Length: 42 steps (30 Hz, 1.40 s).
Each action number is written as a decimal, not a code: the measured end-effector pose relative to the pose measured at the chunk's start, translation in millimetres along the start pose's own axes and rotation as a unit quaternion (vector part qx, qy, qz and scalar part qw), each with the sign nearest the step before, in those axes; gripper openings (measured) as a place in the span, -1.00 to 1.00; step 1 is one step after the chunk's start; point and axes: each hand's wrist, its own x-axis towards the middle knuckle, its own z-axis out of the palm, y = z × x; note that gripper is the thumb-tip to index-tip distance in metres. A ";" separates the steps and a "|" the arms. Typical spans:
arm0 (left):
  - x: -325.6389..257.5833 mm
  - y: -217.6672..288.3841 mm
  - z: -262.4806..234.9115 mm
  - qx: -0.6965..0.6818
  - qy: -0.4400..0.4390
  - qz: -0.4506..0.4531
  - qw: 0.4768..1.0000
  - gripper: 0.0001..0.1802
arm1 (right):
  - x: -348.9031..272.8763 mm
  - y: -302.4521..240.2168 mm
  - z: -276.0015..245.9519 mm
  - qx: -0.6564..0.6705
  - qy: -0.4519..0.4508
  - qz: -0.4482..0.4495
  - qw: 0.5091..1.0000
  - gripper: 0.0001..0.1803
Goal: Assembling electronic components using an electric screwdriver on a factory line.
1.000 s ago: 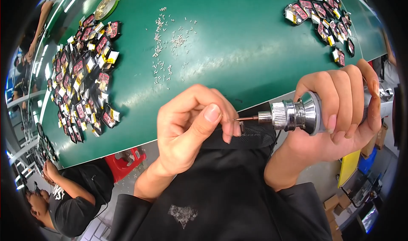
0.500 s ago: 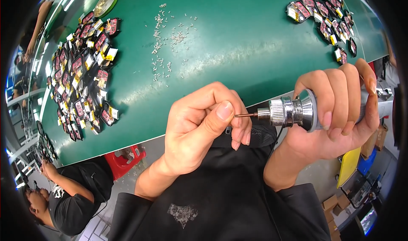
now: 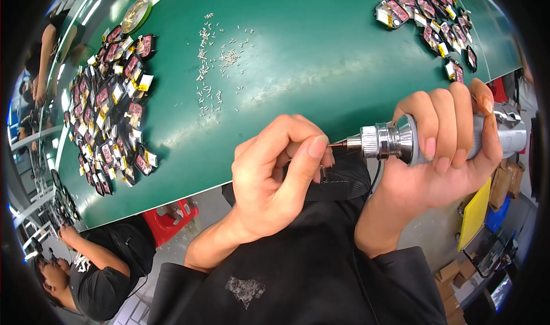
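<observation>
My right hand (image 3: 441, 133) is wrapped around a silver electric screwdriver (image 3: 375, 142), held level above the near table edge with its nose pointing left. From that nose sticks a thin copper-coloured bit (image 3: 339, 144). My left hand (image 3: 272, 179) pinches the bit's tip between thumb and forefinger, its other fingers curled. Whether a small screw sits at the tip, the fingertips hide. Beyond my hands, many small silver screws (image 3: 230, 57) lie loose on the green table (image 3: 298, 50).
Black-cased units (image 3: 106, 104) with red boards and silvery battery packs are heaped at left; a similar group (image 3: 427, 10) is at far right. A round dish (image 3: 136, 16) stands at far left. A person (image 3: 97, 268) works at lower left beside a red stool (image 3: 172, 219).
My left fingertips have moved right, closer to the screwdriver's nose, so less of the bit shows. The screwdriver has shifted slightly left and up. Table items appear shifted slightly left.
</observation>
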 end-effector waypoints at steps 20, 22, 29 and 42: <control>305.3 0.8 -89.9 0.602 0.034 0.194 0.774 -0.52 | 12.1 4.4 -42.0 -0.005 0.118 0.039 0.992 -0.91; 321.8 -5.5 -58.4 0.615 0.044 0.170 0.769 -0.46 | 12.6 4.1 -43.4 -0.007 0.115 0.045 0.992 -0.92; 355.9 -14.7 -45.9 0.654 -0.008 0.171 0.737 -0.60 | 15.5 10.1 -34.3 -0.017 0.117 0.066 0.991 -0.91; 129.3 27.2 -4.8 0.530 -0.356 0.280 0.717 -0.56 | -23.9 -11.7 -38.6 0.011 0.095 0.139 0.986 -0.92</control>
